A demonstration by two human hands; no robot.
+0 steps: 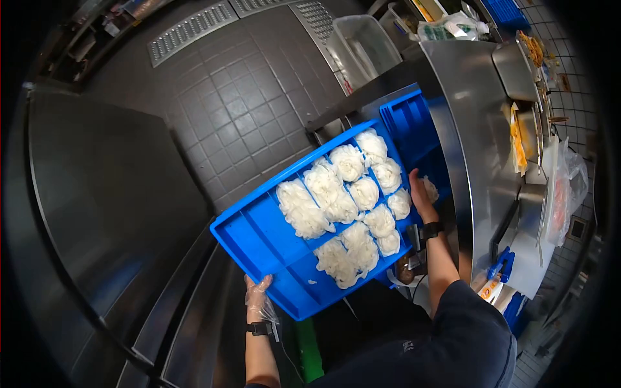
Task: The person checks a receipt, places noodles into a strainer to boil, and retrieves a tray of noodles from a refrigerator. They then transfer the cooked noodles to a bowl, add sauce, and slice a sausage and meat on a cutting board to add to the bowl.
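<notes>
A blue divided tray (259, 234) is held tilted in front of my body. White bundles that look like noodles (349, 163) fill many of its compartments, while the left-end compartments hold only a small scrap. My left hand (257, 294), in a clear plastic glove, grips the tray's lower left corner with the thumb over the rim. Along the right side, my right hand (422, 199) holds the tray's edge; some of its fingers are hidden. Beyond that hand, another blue tray (417, 123) sits lower, with a white bundle (429, 189) partly visible in it.
A steel counter (458, 97) runs down the right, bearing metal pans, a yellow packet (518, 139) and a blue-handled tool (501, 265). Dark steel cabinetry (103, 174) stands at left. A clear plastic bin (365, 45) is at the back, beside the tiled floor (239, 103).
</notes>
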